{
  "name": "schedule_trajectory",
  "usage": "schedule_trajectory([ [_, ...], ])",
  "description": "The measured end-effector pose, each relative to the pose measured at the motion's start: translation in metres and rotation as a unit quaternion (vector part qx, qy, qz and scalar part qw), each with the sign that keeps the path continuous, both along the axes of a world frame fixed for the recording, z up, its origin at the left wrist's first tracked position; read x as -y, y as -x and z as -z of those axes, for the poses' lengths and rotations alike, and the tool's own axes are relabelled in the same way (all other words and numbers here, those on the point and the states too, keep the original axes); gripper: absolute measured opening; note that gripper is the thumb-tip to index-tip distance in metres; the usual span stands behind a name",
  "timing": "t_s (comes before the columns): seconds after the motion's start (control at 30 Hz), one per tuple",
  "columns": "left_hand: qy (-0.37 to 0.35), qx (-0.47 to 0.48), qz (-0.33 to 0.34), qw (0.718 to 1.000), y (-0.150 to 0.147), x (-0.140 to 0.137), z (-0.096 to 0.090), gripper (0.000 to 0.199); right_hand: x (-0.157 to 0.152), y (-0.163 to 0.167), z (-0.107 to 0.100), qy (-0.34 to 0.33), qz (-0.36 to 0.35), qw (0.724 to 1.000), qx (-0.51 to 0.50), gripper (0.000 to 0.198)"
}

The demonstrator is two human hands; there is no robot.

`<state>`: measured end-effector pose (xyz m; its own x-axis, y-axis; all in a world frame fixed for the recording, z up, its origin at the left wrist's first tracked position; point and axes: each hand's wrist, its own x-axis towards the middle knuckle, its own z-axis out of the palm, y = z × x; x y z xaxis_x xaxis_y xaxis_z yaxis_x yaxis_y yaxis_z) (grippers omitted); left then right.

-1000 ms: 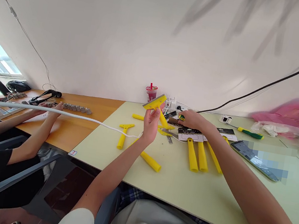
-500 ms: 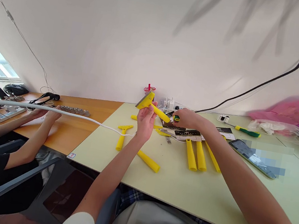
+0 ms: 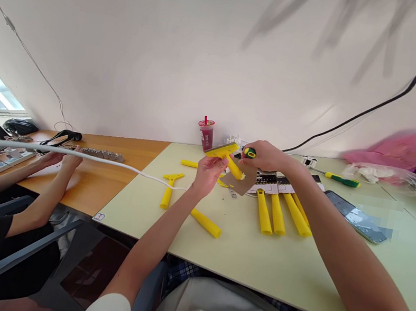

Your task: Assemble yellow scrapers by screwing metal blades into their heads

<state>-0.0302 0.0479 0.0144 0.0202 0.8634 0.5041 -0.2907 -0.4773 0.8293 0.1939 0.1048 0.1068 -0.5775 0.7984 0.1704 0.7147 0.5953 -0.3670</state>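
Observation:
My left hand [image 3: 207,176] is closed around a yellow scraper [image 3: 222,150], held up above the table with its wide head at the top and its handle slanting down to the right. Beside it, my right hand [image 3: 268,156] grips a screwdriver [image 3: 249,152] whose green and yellow handle end shows; the shaft is hidden. A brown-grey card [image 3: 242,181] hangs just below the right hand, seemingly held by it too. Several yellow scrapers with black and white cards [image 3: 264,212] lie below the right forearm. A small yellow scraper [image 3: 168,190] and a yellow handle [image 3: 207,224] lie left of them.
Against the wall stands a red drink cup [image 3: 206,133] with a straw. On the right lie another screwdriver [image 3: 342,180], a phone [image 3: 355,218] and plastic bags [image 3: 387,179]. A white cable [image 3: 126,165] crosses the left side. A co-worker's arms [image 3: 50,186] rest at the brown table.
The scraper in my left hand has turned and moved right, closer to my right hand. My right hand has tilted, and the card's brown side now shows. The drink cup has come into fuller view.

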Motion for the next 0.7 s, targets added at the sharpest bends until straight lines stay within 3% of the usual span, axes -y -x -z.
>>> schedule_trajectory([
  [0.2, -0.027, -0.050, 0.017, 0.998, 0.004, -0.001, 0.001, 0.050, 0.002, -0.001, -0.003, 0.005, -0.010, 0.999, -0.036, 0.018],
  [0.3, -0.023, -0.052, 0.033, 0.998, 0.007, 0.002, -0.004, 0.047, 0.002, -0.003, -0.001, 0.060, -0.008, 0.997, -0.050, 0.022],
  [0.5, 0.047, 0.113, 0.117, 0.986, 0.007, 0.011, -0.015, 0.041, 0.006, -0.008, 0.000, 0.199, -0.024, 0.970, -0.134, 0.036],
  [0.6, 0.071, 0.122, 0.109, 0.984, 0.006, 0.012, -0.017, 0.039, 0.006, -0.011, 0.000, 0.224, -0.026, 0.959, -0.174, 0.042],
  [0.7, 0.084, 0.054, 0.076, 0.992, 0.006, 0.012, -0.017, 0.039, 0.005, -0.012, 0.000, 0.231, -0.024, 0.951, -0.202, 0.047],
])
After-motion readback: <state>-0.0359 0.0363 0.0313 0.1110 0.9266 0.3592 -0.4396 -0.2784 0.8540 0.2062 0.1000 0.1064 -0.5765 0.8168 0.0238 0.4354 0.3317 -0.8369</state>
